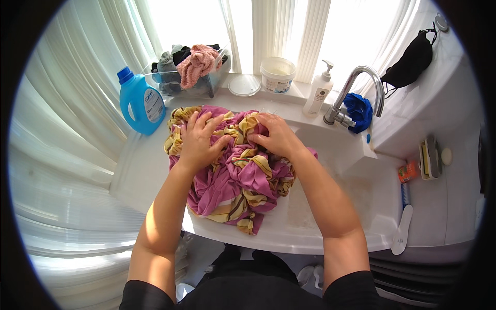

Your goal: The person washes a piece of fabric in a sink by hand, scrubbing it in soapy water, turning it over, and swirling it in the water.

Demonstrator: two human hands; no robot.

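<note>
One rightward push by the spread left hand [200, 142] or the right hand [279, 136], grip unclear, could slide the cloth [213, 187] into the sink [365, 193].

The cloth [219, 181] lies mostly left of the basin [356, 199] on the surface [147, 173], a bottle [135, 106] behind-left, the tap [334, 114] behind the basin.

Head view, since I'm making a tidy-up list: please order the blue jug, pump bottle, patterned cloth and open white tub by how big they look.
1. Patterned cloth
2. Blue jug
3. Pump bottle and open white tub: too alike to rank.
</note>
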